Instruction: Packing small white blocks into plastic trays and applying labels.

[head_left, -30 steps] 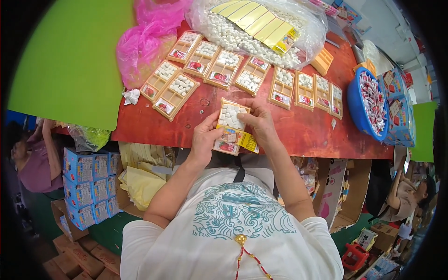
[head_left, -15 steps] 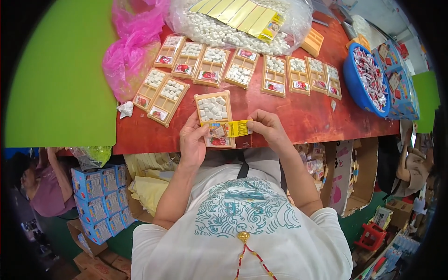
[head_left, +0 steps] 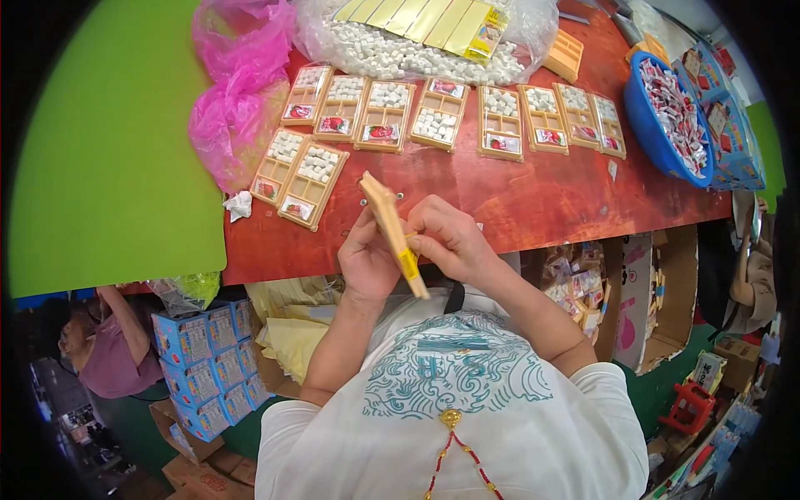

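A small tan plastic compartment tray (head_left: 385,215) is tilted nearly on edge in front of me, so its contents are turned out of sight. My left hand (head_left: 367,265) is closed on it from the left side. A yellow printed label (head_left: 408,262) wraps round its lower part. My right hand (head_left: 450,242) pinches at the tray's right face near the label; what lies exactly between those fingertips is hidden. Beyond, several similar trays (head_left: 387,98) lie in a curved row, holding white marshmallow-like pieces and small packets with a strawberry picture.
At the back, a clear bag of white pieces (head_left: 400,60) has yellow label sheets (head_left: 425,23) on top. A pink plastic bag (head_left: 237,117) sits left. On the right stands a blue basin of small packets (head_left: 671,117). Below the red table (head_left: 542,200) are cartons; other people are at both sides.
The tray has turned from face-up to nearly edge-on. The label's loose end, held out to the right before, now lies against the tray, and my right hand has moved in close.
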Action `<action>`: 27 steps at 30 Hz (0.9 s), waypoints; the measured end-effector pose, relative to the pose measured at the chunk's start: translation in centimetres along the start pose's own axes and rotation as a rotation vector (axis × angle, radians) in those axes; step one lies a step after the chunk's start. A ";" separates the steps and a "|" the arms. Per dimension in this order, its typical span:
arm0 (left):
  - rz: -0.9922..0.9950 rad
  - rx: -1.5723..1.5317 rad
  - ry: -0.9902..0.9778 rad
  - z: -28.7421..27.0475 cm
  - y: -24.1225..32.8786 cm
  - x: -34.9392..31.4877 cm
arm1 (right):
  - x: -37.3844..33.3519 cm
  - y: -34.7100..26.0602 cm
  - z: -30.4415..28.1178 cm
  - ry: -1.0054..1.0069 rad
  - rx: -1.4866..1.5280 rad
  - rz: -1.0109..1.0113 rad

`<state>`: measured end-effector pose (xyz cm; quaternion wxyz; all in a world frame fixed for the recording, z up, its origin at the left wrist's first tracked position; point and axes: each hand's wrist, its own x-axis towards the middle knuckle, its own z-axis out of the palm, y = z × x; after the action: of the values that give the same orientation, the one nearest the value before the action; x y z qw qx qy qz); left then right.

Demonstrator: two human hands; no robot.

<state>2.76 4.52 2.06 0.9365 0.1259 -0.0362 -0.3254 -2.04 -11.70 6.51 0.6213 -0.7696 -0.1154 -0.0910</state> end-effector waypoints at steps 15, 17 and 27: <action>0.247 0.519 -0.032 -0.4 -1.2 -0.2 | -0.5 -1.6 2.1 0.015 -0.303 -0.179; 0.237 0.555 -0.054 0.1 -1.1 -0.1 | -0.6 -1.6 2.0 0.022 -0.317 -0.178; 0.081 0.232 0.069 2.7 -1.5 0.2 | -0.3 -3.4 1.6 0.066 -0.455 -0.160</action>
<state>1.59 2.73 4.30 0.9288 0.2428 -0.0461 -0.2762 -3.27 -9.47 9.28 0.4261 -0.8748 -0.1321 -0.1889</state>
